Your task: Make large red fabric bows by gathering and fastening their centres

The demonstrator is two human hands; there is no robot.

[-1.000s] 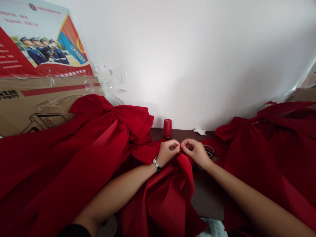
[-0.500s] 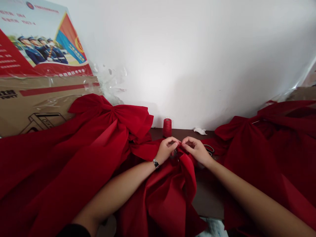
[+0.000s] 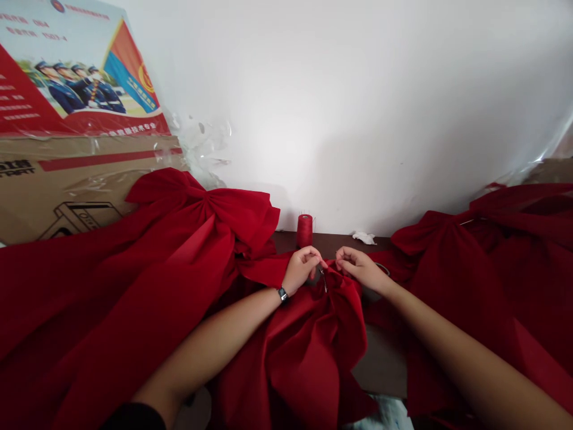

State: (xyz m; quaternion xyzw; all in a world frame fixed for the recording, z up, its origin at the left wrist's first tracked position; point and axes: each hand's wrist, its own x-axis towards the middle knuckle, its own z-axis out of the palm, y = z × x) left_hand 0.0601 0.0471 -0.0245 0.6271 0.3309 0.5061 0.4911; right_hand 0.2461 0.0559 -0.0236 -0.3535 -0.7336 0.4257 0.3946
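Both my hands meet over a gathered piece of red cloth [image 3: 308, 346] that lies in folds in front of me. My left hand [image 3: 303, 267], with a watch on its wrist, is closed in a pinch on the cloth's top edge. My right hand [image 3: 358, 269] is closed too and pinches the same edge a little to the right. A thin dark needle-like thing [image 3: 323, 279] hangs between the two hands. A red thread spool [image 3: 304, 230] stands upright just behind my hands, near the wall.
A large finished red bow [image 3: 197, 209] lies on the left over a cardboard box [image 3: 58, 185] with a poster [image 3: 67, 71] above it. More red bows [image 3: 483, 251] pile up on the right. A white scrap [image 3: 363, 237] lies by the wall on the dark table [image 3: 380, 364].
My hands have drawn slightly apart along the cloth's edge, the right one moving right. The thin dark thing between them has come into view and the folds have spread a little wider.
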